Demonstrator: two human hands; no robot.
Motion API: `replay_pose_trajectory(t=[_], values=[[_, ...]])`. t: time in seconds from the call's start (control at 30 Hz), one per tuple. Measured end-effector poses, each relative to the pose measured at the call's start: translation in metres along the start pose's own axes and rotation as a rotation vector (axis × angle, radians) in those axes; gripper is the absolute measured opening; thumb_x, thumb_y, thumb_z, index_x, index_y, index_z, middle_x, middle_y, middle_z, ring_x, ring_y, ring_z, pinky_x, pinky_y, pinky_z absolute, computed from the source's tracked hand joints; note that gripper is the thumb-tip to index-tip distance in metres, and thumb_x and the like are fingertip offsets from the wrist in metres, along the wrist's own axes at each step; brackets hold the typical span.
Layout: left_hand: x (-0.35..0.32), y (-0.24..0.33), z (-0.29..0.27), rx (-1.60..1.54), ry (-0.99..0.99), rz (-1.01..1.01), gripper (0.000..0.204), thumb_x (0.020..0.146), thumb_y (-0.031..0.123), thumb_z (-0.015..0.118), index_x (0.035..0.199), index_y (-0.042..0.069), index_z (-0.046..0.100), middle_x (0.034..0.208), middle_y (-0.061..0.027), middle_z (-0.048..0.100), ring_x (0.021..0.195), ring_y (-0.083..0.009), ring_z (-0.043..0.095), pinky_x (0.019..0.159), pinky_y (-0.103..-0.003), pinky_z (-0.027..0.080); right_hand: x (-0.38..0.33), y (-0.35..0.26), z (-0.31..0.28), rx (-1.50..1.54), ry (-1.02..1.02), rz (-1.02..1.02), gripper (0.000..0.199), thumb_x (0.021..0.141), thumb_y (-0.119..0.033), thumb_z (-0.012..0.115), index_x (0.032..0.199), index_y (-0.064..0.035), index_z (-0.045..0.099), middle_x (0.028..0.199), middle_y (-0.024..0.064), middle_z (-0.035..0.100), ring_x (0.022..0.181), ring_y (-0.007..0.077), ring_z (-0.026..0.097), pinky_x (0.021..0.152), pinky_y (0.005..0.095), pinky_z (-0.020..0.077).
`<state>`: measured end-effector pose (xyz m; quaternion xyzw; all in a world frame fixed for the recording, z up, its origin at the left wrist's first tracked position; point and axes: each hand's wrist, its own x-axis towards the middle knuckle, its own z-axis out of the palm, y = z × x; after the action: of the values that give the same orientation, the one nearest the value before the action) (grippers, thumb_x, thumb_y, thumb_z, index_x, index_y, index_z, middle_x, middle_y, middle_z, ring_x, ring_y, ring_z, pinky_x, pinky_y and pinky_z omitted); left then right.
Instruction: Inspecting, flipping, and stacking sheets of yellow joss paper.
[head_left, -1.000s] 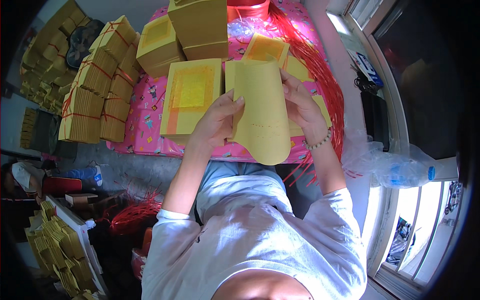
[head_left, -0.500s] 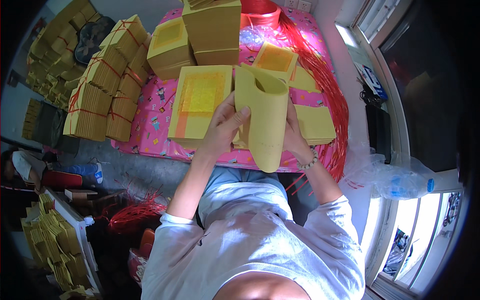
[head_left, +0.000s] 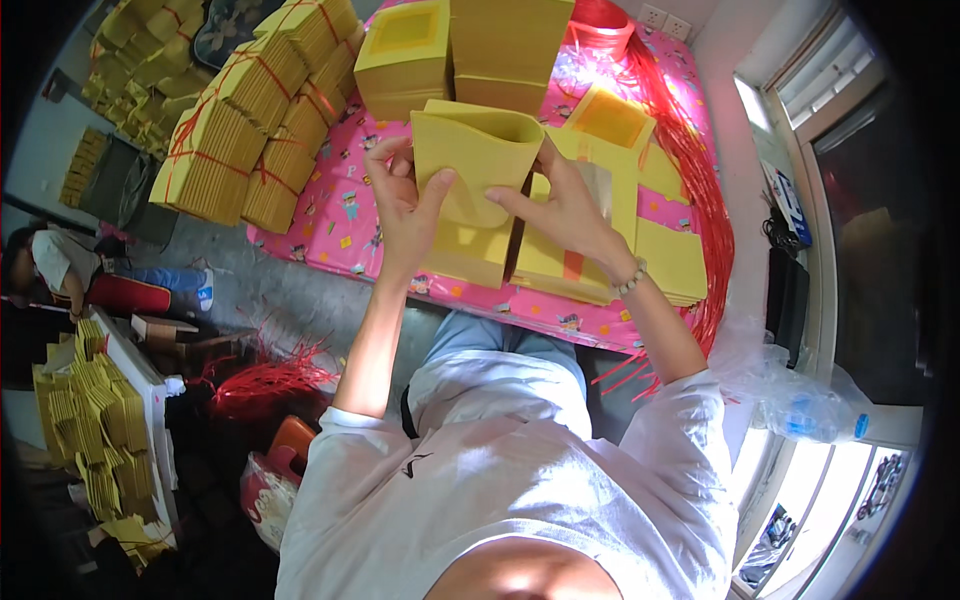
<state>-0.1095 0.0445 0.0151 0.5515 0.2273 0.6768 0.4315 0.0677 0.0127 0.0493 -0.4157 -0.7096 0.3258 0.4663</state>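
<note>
Yellow paper sheet curled into an open tube (head_left: 478, 190) sits above the pink patterned tabletop (head_left: 345, 215), my left hand (head_left: 405, 205) and right hand (head_left: 565, 210) each pinched on its sides. Thin paper could spring open or crease if either grip slackens.

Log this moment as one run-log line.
left hand: holds yellow paper | right hand: holds same paper, curled open at top | below: pink table | left: tied bundles
</note>
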Motion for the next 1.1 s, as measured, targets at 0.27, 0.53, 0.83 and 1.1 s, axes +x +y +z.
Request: replay_pose_trajectory(t=[0.27,0.53,0.83,1.1], values=[[-0.009,-0.014,-0.023,0.019,-0.212,-0.190,0.042,0.093,0.006,0.050,0.131,0.001,0.035,0.121,-0.0094,0.050,0.110,-0.0139,0.049,0.094,-0.027,0.040,0.006,0.018,0.012,-0.127,-0.067,-0.028,0.061,0.081,-0.026,0.067,0.128,0.0000,0.041,0.121,0.0183,0.053,0.112,0.0328,0.052,0.096,0.0385,0.0409],[-0.007,-0.017,-0.012,0.069,-0.119,-0.113,0.033,0.094,0.006,0.045,0.126,0.000,0.040,0.117,-0.0083,0.052,0.108,-0.0129,0.049,0.092,-0.027,0.040,0.005,0.016,0.011,-0.009,-0.081,0.060,0.058,0.082,-0.021,0.067,0.129,-0.0017,0.041,0.120,0.0169,0.055,0.106,0.0271,0.057,0.089,0.0349,0.0465],[0.012,0.005,0.026,-0.022,-0.198,-0.425,0.028,0.091,0.008,0.054,0.117,-0.001,0.048,0.107,-0.0066,0.061,0.098,-0.0109,0.056,0.083,-0.026,0.045,-0.007,0.016,-0.020,0.222,0.069,0.145,0.049,0.086,-0.018,0.065,0.126,0.0006,0.043,0.111,0.0077,0.059,0.094,0.0124,0.058,0.080,0.0271,0.0492],[0.011,0.003,0.064,-0.121,-0.244,-0.698,0.032,0.092,0.016,0.054,0.121,0.003,0.051,0.113,-0.0048,0.060,0.103,-0.0121,0.056,0.088,-0.027,0.044,-0.028,0.010,-0.046,0.342,0.178,0.426,0.036,0.092,-0.020,0.058,0.120,0.0012,0.052,0.105,0.0044,0.062,0.093,0.0085,0.059,0.079,0.0233,0.0481]])
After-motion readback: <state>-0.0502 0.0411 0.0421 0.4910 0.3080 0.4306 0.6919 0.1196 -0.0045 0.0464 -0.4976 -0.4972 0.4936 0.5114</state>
